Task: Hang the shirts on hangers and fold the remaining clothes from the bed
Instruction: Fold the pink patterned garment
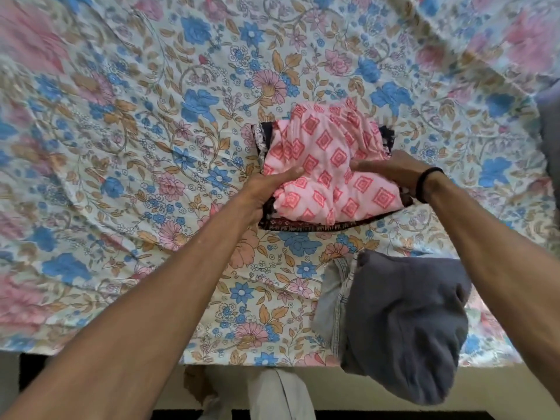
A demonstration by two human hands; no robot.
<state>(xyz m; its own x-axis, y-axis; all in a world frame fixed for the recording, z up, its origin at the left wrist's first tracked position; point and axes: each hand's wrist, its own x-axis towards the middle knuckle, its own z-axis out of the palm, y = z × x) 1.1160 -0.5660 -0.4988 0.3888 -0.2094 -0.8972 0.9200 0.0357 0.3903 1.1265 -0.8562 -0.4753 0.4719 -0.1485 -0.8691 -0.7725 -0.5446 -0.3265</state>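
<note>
Left hand (266, 189) gripped the left edge of the pink patterned cloth (327, 165), thumb on top. The cloth lay folded on a dark garment (309, 227) mid-bed (floral sheet (151, 116)). Right hand (391, 171) pinched its right side. Grey clothes (403, 322) sat near the bed's edge.

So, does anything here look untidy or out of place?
Yes. The grey garment lies crumpled, unfolded, and hangs over the bed's near edge. The pink cloth, held by both hands on the folded pile, is bunched and wrinkled, not flat.
</note>
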